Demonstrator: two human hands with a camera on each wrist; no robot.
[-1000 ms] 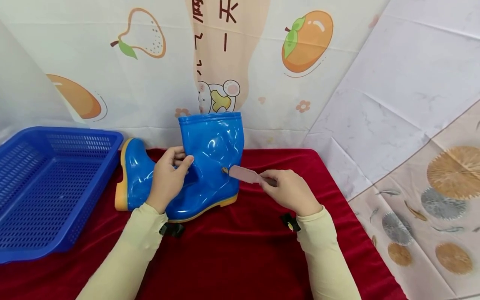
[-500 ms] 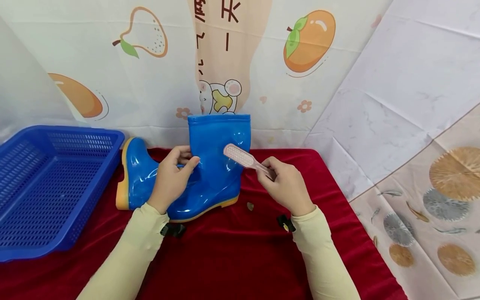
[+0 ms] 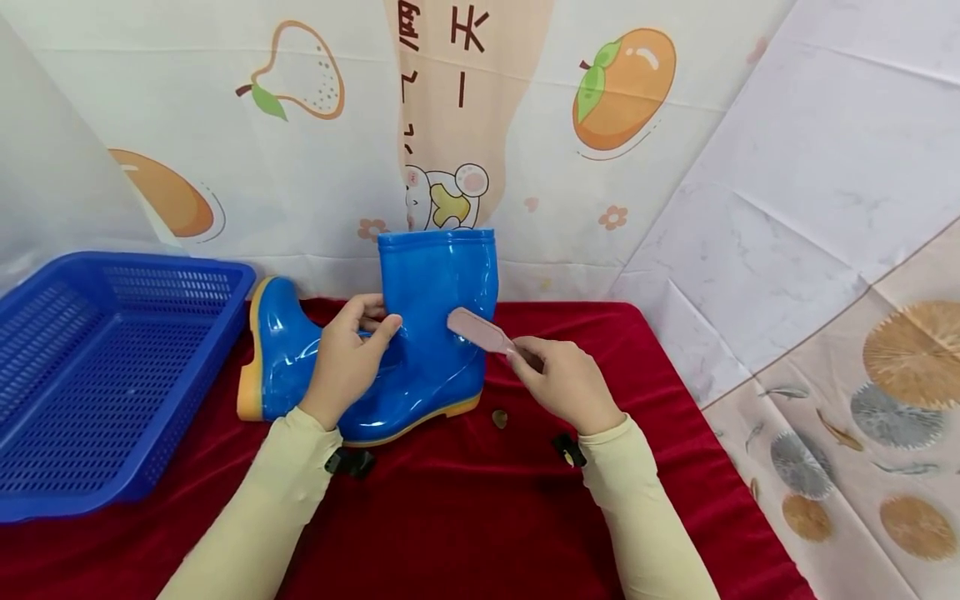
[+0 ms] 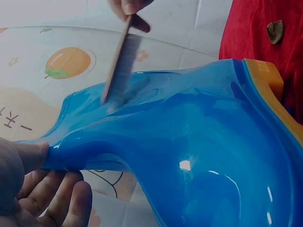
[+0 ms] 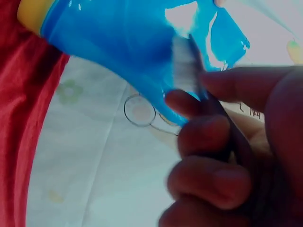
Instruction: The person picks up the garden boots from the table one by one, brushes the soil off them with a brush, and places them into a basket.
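Note:
A blue rain boot [image 3: 435,283] with a yellow sole stands upright in the head view. My left hand [image 3: 348,358] pinches its shaft at the left edge, thumb in front and fingers behind. My right hand [image 3: 566,379] grips the handle of a pale pink brush [image 3: 478,330]. White bristles [image 5: 184,66] face the shaft's right side; blur in both wrist views hides whether they touch. Beside the toe, on the red cloth, lies a small brown piece like a dry leaf [image 3: 499,419]. Behind my left hand, another blue boot [image 3: 281,333] lies with its sole facing left.
A blue plastic basket [image 3: 243,287] with slotted walls stands on the left of the red-covered table [image 3: 465,533]. Close behind the boots hangs a white printed curtain [image 3: 315,183]. The table's right edge runs just beyond my right arm.
The brown piece, on the boot a second ago with the brush against it, now lies on the cloth. The brush rose, then dipped slightly along the shaft. The boot shifted slightly right.

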